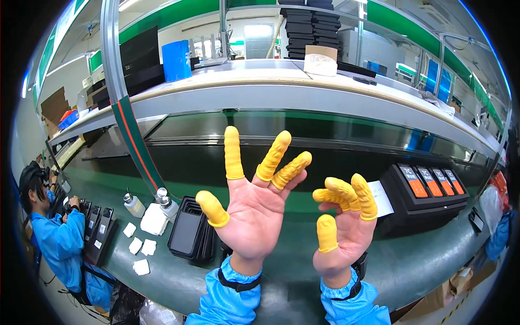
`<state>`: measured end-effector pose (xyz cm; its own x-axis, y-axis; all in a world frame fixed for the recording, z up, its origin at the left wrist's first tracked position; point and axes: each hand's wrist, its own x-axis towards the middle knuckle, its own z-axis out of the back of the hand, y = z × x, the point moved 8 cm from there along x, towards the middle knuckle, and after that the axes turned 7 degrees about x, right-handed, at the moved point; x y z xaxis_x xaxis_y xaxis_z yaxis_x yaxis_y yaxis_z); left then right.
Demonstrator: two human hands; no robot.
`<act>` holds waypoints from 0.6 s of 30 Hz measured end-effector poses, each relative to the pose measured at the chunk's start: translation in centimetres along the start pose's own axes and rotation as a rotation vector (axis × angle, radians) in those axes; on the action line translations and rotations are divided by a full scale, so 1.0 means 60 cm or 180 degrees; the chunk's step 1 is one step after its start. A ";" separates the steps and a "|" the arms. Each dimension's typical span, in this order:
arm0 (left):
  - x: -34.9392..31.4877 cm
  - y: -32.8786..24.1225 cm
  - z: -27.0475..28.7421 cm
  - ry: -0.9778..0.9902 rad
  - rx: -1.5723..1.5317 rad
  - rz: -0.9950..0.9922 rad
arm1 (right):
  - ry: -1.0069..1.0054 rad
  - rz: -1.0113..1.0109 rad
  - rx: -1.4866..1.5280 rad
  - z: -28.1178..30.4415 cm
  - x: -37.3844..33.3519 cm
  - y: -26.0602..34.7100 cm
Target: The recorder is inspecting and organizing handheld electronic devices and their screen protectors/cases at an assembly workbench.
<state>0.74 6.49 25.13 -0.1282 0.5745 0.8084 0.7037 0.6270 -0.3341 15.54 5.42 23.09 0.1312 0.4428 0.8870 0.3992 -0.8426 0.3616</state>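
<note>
My left hand (250, 219) is raised over the green bench with its palm turned up to me. Its fingers are spread and nothing is in it. Yellow finger cots cover the thumb and three fingers; the little finger is bare. Beside it my right hand (349, 238) is also lifted, its fingers half bent and apart from the thumb, holding nothing. It wears yellow finger cots too. Blue sleeves with dark wrist bands reach both wrists. Nearest to my left hand is a stack of black trays (187, 233). A white paper sheet (381, 199) shows behind my right hand.
A black rack (422, 208) with several orange-and-black boxes stands right. Left are two dispenser bottles (133, 206), white cloths (154, 219) and small white pads (141, 267). A co-worker in blue (59, 233) sits far left by black devices (99, 233). A shelf (271, 95) spans the back.
</note>
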 end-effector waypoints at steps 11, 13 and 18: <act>-0.037 0.015 -0.064 0.1324 0.3874 -0.1505 | -0.0216 -0.0190 -0.0348 -0.004 0.001 -0.001; -0.039 0.034 -0.065 0.1295 0.3918 -0.1363 | -0.0158 -0.0181 -0.0610 0.005 0.007 0.000; -0.053 0.013 -0.010 0.0217 0.3470 -0.0223 | -0.0028 -0.0309 -0.0525 -0.027 0.013 -0.011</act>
<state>2.13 4.83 22.60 -0.0812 0.5103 0.8562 -0.3045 0.8052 -0.5088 13.88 5.83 24.03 0.1075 0.5264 0.8434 0.2564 -0.8343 0.4881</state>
